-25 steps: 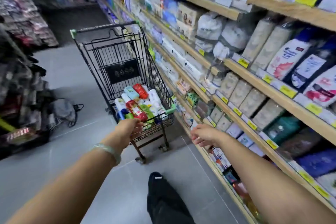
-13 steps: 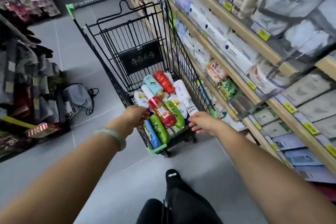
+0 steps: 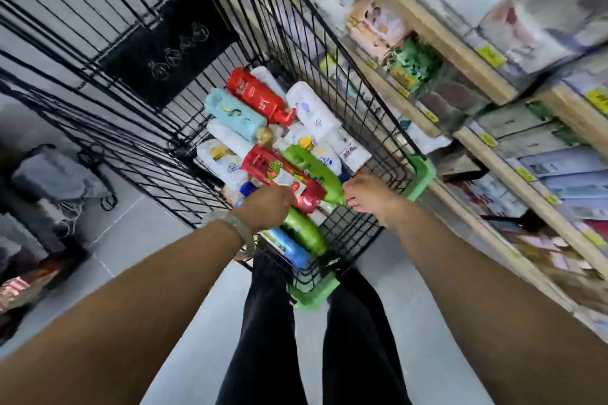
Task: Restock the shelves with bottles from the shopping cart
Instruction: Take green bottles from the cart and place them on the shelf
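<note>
Shopping cart [image 3: 419, 176] open above; wire sides [image 3: 357, 82] enclose the bottles [image 3: 256, 95].

One shopping cart [image 3: 348, 233] holds the bottles. Red bottles number two: a far red bottle [image 3: 258, 97] and a near red bottle [image 3: 274, 168]. Green bottles number two: an upper green bottle [image 3: 309, 168] and a lower green bottle [image 3: 304, 235]. There is one pale turquoise bottle [image 3: 235, 113] and one blue bottle [image 3: 289, 250]. The white bottles [image 3: 312, 108] overlap and blur; at least four show. The cart has two green corner bumpers [image 3: 419, 174] in view and one black placard [image 3: 171, 46]. There are two grips, the left grip [image 3: 265, 207] and the right grip [image 3: 367, 199], and one bracelet [image 3: 240, 228] on the left wrist.
</note>
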`<state>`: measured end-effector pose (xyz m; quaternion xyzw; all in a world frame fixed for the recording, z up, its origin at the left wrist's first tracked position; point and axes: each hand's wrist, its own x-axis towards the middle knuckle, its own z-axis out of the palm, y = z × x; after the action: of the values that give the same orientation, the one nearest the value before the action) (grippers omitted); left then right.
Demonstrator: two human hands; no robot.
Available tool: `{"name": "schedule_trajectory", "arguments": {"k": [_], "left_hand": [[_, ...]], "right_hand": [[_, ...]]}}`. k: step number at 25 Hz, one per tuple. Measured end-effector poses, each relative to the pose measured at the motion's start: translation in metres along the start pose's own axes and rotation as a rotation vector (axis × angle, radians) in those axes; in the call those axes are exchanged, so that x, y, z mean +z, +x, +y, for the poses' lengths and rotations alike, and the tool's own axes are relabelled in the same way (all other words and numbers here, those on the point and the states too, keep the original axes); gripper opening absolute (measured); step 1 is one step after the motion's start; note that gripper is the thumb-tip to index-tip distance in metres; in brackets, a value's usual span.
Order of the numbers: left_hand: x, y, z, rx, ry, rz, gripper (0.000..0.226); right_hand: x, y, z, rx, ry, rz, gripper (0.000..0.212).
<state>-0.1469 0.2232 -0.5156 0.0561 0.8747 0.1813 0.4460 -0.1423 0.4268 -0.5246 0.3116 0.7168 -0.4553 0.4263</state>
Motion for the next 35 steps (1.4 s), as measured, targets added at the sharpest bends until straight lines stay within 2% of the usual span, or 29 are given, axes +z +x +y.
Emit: {"name": "schedule_trajectory", "arguments": {"k": [1, 4, 5, 7, 8, 11, 15, 19, 22, 25, 27, 29, 31, 33, 35], "left_hand": [[0.005, 0.017, -0.003, 0.092, 0.146, -0.052, 0.036], [0.036, 0.064, -0.008, 0.349, 0.532, -0.179, 0.043], [0.05, 0.078, -0.009, 0.451, 0.636, -0.213, 0.043], [0.079, 0.1, -0.01, 0.654, 0.765, -0.283, 0.041], [0.093, 0.105, -0.012, 0.726, 0.798, -0.306, 0.04], [0.135, 0.121, -0.021, 0.777, 0.791, -0.359, 0.044], [0.157, 0.134, -0.02, 0.72, 0.948, -0.423, 0.054], [0.154, 0.138, -0.001, 0.736, 1.119, -0.419, 0.043], [0.14, 0.132, 0.003, 0.672, 1.07, -0.383, 0.058], [0.122, 0.115, -0.003, 0.78, 1.035, -0.32, 0.049], [0.109, 0.099, -0.01, 0.816, 0.942, -0.31, 0.051], [0.091, 0.083, -0.013, 0.817, 0.842, -0.335, 0.06], [0.068, 0.069, -0.017, 0.817, 0.747, -0.291, 0.063], [0.039, 0.059, -0.021, 0.732, 0.556, -0.212, 0.062], [0.006, 0.048, -0.018, 0.556, 0.275, -0.124, 0.064]], "right_hand": [[0.006, 0.017, 0.002, 0.003, -0.017, 0.045, 0.019], [0.024, 0.06, 0.017, 0.062, -0.042, 0.14, 0.033], [0.028, 0.071, 0.021, 0.088, -0.028, 0.161, 0.03], [0.035, 0.098, 0.038, 0.103, 0.047, 0.188, 0.007], [0.037, 0.106, 0.044, 0.095, 0.087, 0.194, 0.021], [0.042, 0.121, 0.055, 0.149, 0.156, 0.167, 0.054], [0.055, 0.141, 0.055, 0.17, 0.184, 0.142, 0.059], [0.066, 0.148, 0.056, 0.139, 0.196, 0.224, 0.063], [0.065, 0.144, 0.058, 0.167, 0.3, 0.273, 0.056], [0.062, 0.133, 0.053, 0.148, 0.343, 0.191, 0.057], [0.058, 0.12, 0.044, 0.094, 0.306, 0.187, 0.061], [0.053, 0.102, 0.033, 0.036, 0.268, 0.269, 0.065], [0.049, 0.077, 0.018, -0.023, 0.221, 0.393, 0.064], [0.043, 0.052, 0.003, -0.053, 0.205, 0.48, 0.062], [0.035, 0.02, -0.008, -0.067, 0.196, 0.537, 0.065]]}}
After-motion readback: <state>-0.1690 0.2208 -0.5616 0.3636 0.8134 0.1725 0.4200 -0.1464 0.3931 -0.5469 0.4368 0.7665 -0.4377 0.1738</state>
